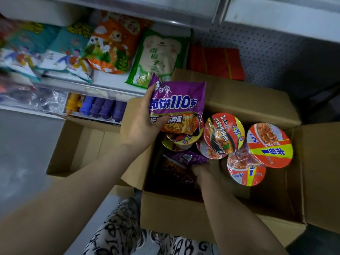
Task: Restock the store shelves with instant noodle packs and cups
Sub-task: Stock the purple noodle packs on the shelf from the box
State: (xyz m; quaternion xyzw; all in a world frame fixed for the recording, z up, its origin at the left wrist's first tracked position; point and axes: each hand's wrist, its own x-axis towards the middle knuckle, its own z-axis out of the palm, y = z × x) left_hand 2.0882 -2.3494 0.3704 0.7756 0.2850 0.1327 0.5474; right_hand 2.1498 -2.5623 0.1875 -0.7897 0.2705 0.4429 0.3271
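My left hand point(141, 124) grips a purple instant noodle pack point(179, 105) by its left edge and holds it above the open cardboard box point(176, 214). Down inside the box, my right hand point(204, 171) has its fingers curled on a second purple noodle pack point(184, 159) that lies near the bottom. Several red and orange noodle cups point(269, 144) sit packed in the right half of the box, with another cup point(223, 132) in the middle and a yellow-rimmed one point(176, 143) partly hidden under the raised pack.
A white shelf point(103, 83) to the upper left carries snack bags, among them a green bag point(158, 59) and an orange bag point(112, 45). Purple and yellow bottles point(103, 107) stand on the lower shelf. A second open box point(82, 144) lies left; a red box point(215, 63) stands behind.
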